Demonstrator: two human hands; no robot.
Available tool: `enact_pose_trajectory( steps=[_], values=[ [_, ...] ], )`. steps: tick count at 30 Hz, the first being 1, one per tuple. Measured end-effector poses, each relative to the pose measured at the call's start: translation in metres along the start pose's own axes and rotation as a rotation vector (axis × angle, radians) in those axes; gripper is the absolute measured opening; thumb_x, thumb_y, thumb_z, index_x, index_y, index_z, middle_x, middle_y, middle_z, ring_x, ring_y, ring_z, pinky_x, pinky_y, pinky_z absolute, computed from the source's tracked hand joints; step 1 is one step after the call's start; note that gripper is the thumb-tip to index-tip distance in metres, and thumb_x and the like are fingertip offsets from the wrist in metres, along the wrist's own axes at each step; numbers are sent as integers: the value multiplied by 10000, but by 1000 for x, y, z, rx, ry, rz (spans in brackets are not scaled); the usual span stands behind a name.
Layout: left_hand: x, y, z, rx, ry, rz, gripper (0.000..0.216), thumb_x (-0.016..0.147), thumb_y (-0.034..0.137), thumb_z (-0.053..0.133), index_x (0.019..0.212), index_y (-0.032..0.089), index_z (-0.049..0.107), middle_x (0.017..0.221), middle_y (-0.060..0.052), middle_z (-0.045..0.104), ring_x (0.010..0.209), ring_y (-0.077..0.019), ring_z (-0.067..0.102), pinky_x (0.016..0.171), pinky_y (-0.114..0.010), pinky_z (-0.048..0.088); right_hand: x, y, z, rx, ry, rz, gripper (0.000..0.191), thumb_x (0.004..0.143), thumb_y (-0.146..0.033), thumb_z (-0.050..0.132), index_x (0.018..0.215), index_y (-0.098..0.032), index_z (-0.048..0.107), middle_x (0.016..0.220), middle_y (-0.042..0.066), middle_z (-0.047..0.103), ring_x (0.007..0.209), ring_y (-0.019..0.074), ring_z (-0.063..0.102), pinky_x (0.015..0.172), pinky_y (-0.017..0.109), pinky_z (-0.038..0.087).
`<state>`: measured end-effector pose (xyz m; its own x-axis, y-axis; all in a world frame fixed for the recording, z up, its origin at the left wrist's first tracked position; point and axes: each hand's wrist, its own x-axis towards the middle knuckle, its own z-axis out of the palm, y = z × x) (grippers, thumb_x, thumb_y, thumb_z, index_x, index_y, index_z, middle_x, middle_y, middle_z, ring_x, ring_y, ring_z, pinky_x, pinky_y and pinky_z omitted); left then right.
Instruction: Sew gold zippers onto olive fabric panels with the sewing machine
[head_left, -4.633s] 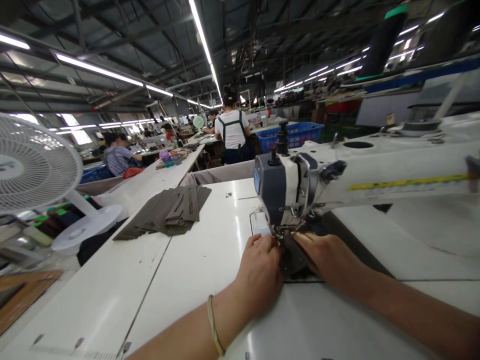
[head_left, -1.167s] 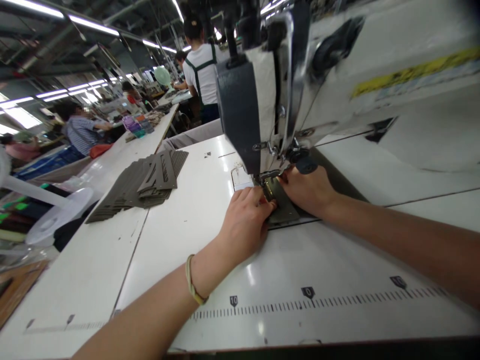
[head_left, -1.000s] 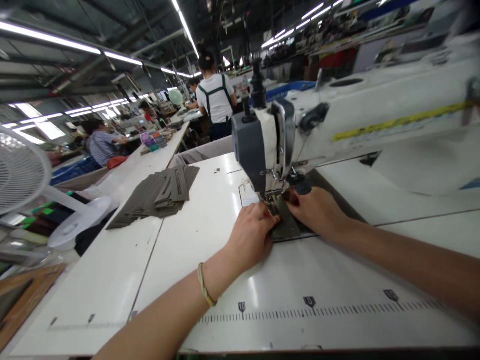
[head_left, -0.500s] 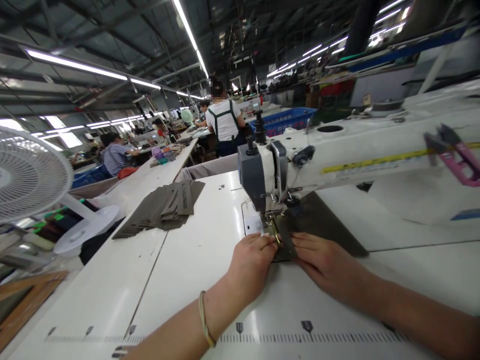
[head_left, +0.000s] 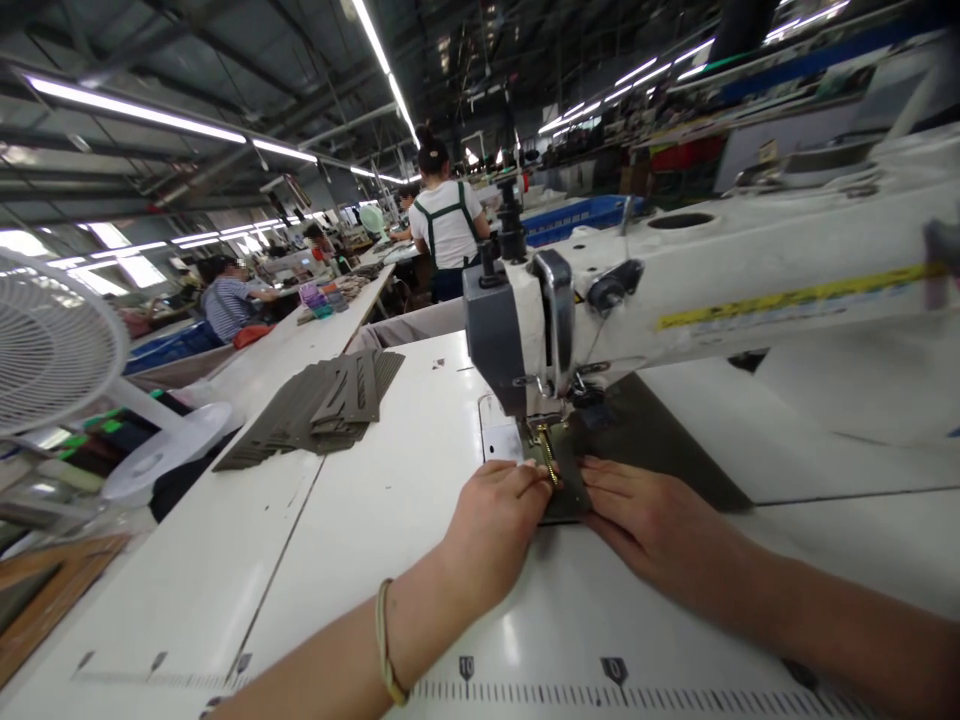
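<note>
A brass-toothed zipper (head_left: 552, 466) lies along a dark olive fabric piece (head_left: 675, 445) beneath the presser foot of a white sewing machine (head_left: 501, 335). Just in front of the foot, my left hand (head_left: 495, 525) has its fingers curled and closed at the zipper's near end, on its left side. My right hand (head_left: 652, 515) rests to the right of the zipper, fingers stretched out flat on the fabric. Part of the fabric is hidden under the machine head and my fingers.
Stacked olive fabric pieces (head_left: 315, 410) with slots lie left on the white table (head_left: 390, 560). A white fan (head_left: 60, 340) stands at the far left. Beyond are a blue crate (head_left: 577, 218) and co-workers, one in a white shirt (head_left: 450, 230). A ruler scale marks the front edge.
The view has shifted slightly, with the machine appearing a little larger and nearer. Both hands keep almost the same pose on the fabric and zipper.
</note>
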<state>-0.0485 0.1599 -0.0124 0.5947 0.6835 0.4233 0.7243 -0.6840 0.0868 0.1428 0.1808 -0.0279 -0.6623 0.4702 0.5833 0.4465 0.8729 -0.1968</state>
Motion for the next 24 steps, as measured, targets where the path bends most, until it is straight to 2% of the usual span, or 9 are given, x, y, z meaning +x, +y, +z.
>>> enact_pose_trajectory(
  steps=[10, 15, 18, 24],
  values=[
    [8, -12, 4, -29, 22, -33, 134, 825, 109, 531, 924, 137, 618, 902, -73, 653, 847, -195, 615, 783, -340, 515, 10, 15, 6, 14, 13, -4, 287, 833, -92, 438, 1007, -164, 655, 971, 107, 679, 924, 200, 634, 877, 361, 506],
    [-3, -8, 0, -1, 58, -87, 189, 830, 108, 523, 984, 150, 625, 1015, -92, 623, 895, -207, 591, 781, -357, 518, 6, 7, 5, -110, 59, -48, 322, 832, -70, 414, 1042, -156, 643, 1056, 114, 657, 1008, 219, 606, 888, 385, 500],
    [-10, -6, -1, 11, 84, -25, 185, 867, 129, 481, 1002, 142, 607, 1032, -83, 631, 910, -188, 601, 846, -357, 503, 2, 4, 6, -150, 64, -76, 345, 829, -47, 385, 1038, -142, 644, 1062, 112, 656, 1015, 214, 604, 891, 371, 499],
    [-5, -11, 0, 140, 13, 65, 212, 897, 108, 392, 911, 135, 602, 884, -54, 650, 801, -138, 629, 951, -371, 443, 6, 7, 6, -129, 40, -49, 327, 846, -61, 379, 1013, -136, 650, 1038, 118, 663, 1004, 219, 608, 888, 376, 500]
  ],
)
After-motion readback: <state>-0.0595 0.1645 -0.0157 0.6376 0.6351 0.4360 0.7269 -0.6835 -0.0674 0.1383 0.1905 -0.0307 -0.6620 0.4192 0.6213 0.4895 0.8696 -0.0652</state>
